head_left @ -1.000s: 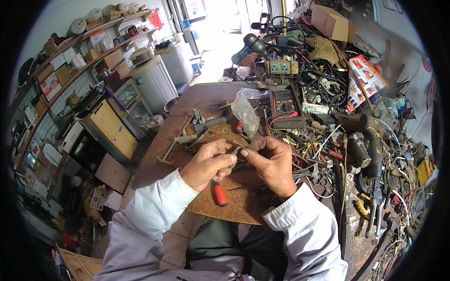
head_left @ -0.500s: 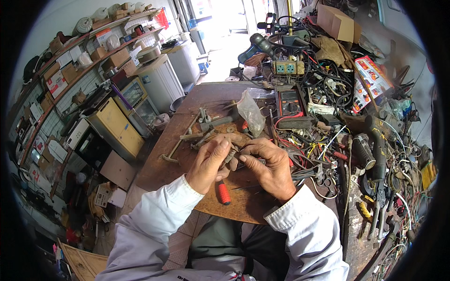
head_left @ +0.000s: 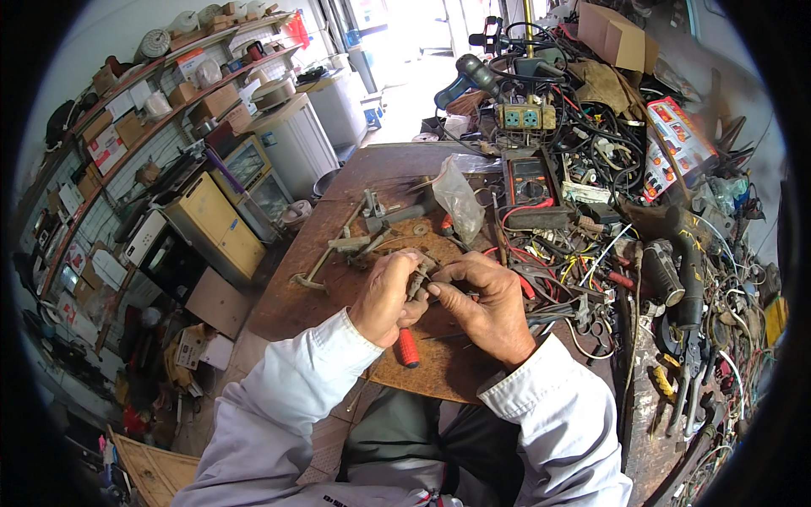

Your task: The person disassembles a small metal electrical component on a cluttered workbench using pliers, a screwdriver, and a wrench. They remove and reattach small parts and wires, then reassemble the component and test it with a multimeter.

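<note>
Over the near part of the brown wooden table [head_left: 338, 211], my left hand [head_left: 387, 294] is closed round a small dark metal part [head_left: 420, 277], whose exact kind I cannot make out. My right hand [head_left: 483, 297] meets it from the other side, thumb and forefinger pinched at the same part. Below the hands lies a red-handled tool [head_left: 408, 348], its far end hidden by them. Just beyond are a metal rod with a cross end [head_left: 325, 253], a grey metal clamp-like piece [head_left: 376, 209] and a clear plastic bag [head_left: 459, 201].
A multimeter [head_left: 529, 179] rests in a tray to the right. Tangled wires [head_left: 583, 262], pliers [head_left: 688, 380] and a black power tool [head_left: 688, 270] crowd the right side. A socket box [head_left: 525, 117] stands farther back. Shelves with boxes [head_left: 182, 93] line the left wall.
The view has shifted slightly. Both hands stay together at the small metal part, with the left fingers a little differently placed and the part turned slightly.
</note>
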`<state>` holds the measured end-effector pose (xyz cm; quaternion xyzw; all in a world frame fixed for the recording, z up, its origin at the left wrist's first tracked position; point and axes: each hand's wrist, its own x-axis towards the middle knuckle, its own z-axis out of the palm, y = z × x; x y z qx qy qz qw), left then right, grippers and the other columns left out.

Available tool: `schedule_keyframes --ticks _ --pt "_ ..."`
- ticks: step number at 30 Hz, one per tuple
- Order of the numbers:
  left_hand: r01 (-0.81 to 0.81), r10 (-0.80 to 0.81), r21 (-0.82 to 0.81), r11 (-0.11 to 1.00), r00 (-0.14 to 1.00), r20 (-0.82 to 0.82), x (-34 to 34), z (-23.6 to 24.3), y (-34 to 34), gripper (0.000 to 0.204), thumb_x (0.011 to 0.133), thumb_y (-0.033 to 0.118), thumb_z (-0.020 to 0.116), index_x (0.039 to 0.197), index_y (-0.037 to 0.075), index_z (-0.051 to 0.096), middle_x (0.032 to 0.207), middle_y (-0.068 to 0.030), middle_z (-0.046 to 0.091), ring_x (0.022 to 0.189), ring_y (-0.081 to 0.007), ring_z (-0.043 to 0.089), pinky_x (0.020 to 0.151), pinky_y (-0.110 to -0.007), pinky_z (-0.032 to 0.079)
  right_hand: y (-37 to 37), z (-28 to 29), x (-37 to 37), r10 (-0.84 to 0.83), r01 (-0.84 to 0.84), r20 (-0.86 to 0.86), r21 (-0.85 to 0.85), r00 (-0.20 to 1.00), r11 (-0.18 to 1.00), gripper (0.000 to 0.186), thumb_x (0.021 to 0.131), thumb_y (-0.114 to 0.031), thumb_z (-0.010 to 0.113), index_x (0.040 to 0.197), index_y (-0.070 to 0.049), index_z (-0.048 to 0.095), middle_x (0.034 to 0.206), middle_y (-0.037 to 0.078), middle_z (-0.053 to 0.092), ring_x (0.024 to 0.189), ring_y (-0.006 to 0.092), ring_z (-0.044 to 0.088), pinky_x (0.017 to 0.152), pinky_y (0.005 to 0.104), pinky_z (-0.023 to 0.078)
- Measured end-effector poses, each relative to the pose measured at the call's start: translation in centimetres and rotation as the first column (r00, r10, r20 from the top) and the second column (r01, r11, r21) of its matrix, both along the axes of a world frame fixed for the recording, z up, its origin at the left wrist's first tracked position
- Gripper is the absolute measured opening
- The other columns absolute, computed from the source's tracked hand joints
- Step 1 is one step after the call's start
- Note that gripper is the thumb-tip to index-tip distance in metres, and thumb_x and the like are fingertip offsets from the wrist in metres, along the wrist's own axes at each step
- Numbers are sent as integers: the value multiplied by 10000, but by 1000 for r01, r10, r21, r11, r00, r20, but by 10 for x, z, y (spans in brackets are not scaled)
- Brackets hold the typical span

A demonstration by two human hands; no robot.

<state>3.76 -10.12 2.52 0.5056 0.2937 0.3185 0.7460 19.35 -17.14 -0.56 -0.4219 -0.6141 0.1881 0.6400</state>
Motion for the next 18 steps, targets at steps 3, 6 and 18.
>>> schedule_keyframes --ticks 3,6,18 --pt "-15 13 -92 996 1000 -21 3 4 -1 252 1018 303 415 907 121 550 654 14 491 416 -55 302 388 -229 193 1 -1 0 2 -2 -35 -2 999 1000 89 834 -22 755 907 9 717 857 89 676 787 180 646 709 306 506" --pt "14 -17 -86 996 999 -32 3 4 0 247 1019 299 415 906 121 545 655 23 483 423 -53 308 390 -225 197 0 -2 2 29 -35 -77 -68 997 997 88 838 -26 755 893 9 696 852 70 667 778 145 618 706 295 497" --pt "72 -45 257 964 993 -112 4 -5 3 237 1035 252 377 922 80 494 650 18 439 453 -66 313 416 -239 260 6 -5 5 17 -19 -45 -59 999 998 198 883 -27 689 1074 14 721 895 103 683 843 196 647 769 326 508"
